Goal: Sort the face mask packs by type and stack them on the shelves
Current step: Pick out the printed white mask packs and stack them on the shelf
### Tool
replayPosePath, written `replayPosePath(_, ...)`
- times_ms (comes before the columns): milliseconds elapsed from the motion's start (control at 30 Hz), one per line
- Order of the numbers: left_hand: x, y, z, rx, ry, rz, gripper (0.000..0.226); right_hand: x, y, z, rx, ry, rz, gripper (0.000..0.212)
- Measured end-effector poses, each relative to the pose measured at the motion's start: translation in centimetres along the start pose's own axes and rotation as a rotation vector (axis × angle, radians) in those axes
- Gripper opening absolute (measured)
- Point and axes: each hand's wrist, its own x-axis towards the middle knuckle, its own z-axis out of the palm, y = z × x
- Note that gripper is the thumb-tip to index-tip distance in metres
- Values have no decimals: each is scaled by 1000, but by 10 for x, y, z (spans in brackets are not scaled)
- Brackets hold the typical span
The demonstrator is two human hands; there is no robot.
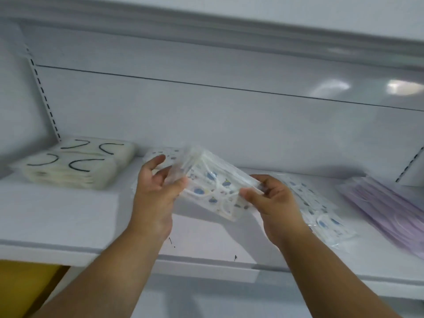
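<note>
- Head view: a clear pack of white masks with blue print (215, 191) is held in the air above the middle of the shelf (68, 214), tilted, with its right end lower.
- The pack is grasped at both ends: the left hand (156, 187) pinches its left end and the right hand (273, 198) pinches its right end between thumb and fingers.
- The step in hand is judged to be the placing of this pack with its own kind.
- A matching printed pack (321, 210) lies to the right, and another one (160, 156) seems to lie behind the left hand; the next move calls for levelling the held pack and laying it squarely on one of them.
- Cream packs with black loops (75, 166) sit at the shelf's left end, against the back.
- Purple packs (390, 210) at the right end are cut off by the frame edge.
- Motion blur hides the print's detail and the count in every pile.
</note>
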Motion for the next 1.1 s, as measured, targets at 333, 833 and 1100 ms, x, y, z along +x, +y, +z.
replayPosePath(333,-38,-10,-12,637,-48,-204,24,-13,22,8,-44,-96,79,47)
replayPosePath(833,-53,-4,-11,1039,-13,-55,25,-24,19,-7,-421,-58,85,14)
replayPosePath(1100,-43,0,-27,925,58,-39,5,-16,20,-17,-422,-56,122,16)
